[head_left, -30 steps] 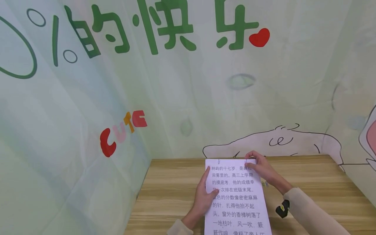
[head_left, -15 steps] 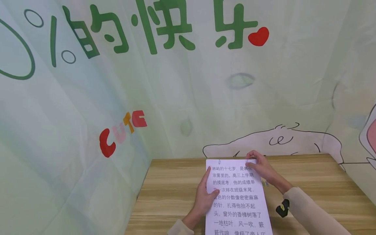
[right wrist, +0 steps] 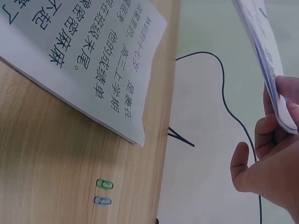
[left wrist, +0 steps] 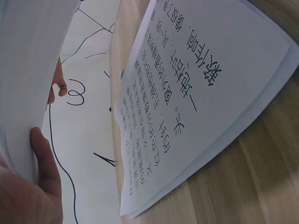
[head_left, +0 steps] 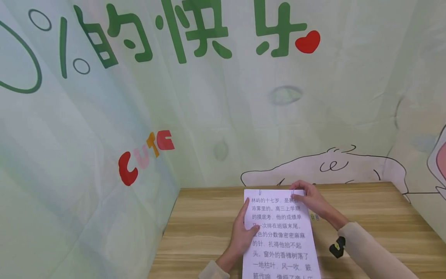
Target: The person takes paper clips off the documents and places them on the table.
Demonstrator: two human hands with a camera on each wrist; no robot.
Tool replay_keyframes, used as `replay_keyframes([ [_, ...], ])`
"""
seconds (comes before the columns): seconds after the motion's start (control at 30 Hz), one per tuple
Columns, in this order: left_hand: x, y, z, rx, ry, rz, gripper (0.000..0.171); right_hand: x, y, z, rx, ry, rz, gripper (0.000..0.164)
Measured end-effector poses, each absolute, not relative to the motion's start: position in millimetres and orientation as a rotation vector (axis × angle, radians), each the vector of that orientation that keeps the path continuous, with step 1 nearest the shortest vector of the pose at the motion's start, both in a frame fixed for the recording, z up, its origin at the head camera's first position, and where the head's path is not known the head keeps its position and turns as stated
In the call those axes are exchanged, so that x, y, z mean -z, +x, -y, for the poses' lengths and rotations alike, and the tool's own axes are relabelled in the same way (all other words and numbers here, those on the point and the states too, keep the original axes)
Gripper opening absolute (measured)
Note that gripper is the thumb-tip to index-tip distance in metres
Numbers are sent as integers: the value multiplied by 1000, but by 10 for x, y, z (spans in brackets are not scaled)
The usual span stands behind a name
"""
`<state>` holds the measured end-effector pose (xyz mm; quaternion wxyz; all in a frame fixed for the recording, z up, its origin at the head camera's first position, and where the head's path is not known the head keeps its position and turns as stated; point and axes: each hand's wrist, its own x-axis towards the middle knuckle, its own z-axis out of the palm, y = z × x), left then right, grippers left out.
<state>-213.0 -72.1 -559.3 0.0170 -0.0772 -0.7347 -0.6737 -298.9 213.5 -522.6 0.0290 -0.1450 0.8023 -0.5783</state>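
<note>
From where I stand, a person holds a printed stack of paper (head_left: 278, 236) up over the table (head_left: 195, 217). The left hand (head_left: 241, 235) has its grip clamped on the left edge, its thumb over the printed front. The right hand (head_left: 311, 198) pinches the top right corner, thumb in front and a finger behind the upper edge, just beside a paper clip on the right (head_left: 292, 191). Another paper clip on the left (head_left: 259, 192) sits on the same top edge.

Under the raised pages, a second pile (left wrist: 205, 93) lies on the table, text side up, its sheets not quite flush. Right of that pile, apart from it, a green clip (right wrist: 104, 184) and a blue clip (right wrist: 103, 200) lie near each other. Behind, a pale green backdrop (head_left: 223, 108) carries large green characters, a red heart (head_left: 308, 42) and slanting "CUTE" letters (head_left: 128, 169).
</note>
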Motion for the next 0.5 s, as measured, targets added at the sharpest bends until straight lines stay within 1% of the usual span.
replay_keyframes([
  [0.1, 5586, -2119, 730, 2078, -247, 2283, 98, 5210, -2970, -2129, 1789, -431, -2466, 29],
  [0.27, 5571, -2115, 733, 2086, -246, 2261, 99, 5210, -2964, -2094, 1838, -275, -2500, 36],
  [0.37, 5570, -2123, 735, 2094, -250, 2252, 99, 5221, -2965, -2072, 1870, -219, -2534, 36],
  [0.5, 5580, -2132, 734, 2115, -261, 2239, 99, 5219, -2952, -2063, 1891, -220, -2558, 32],
])
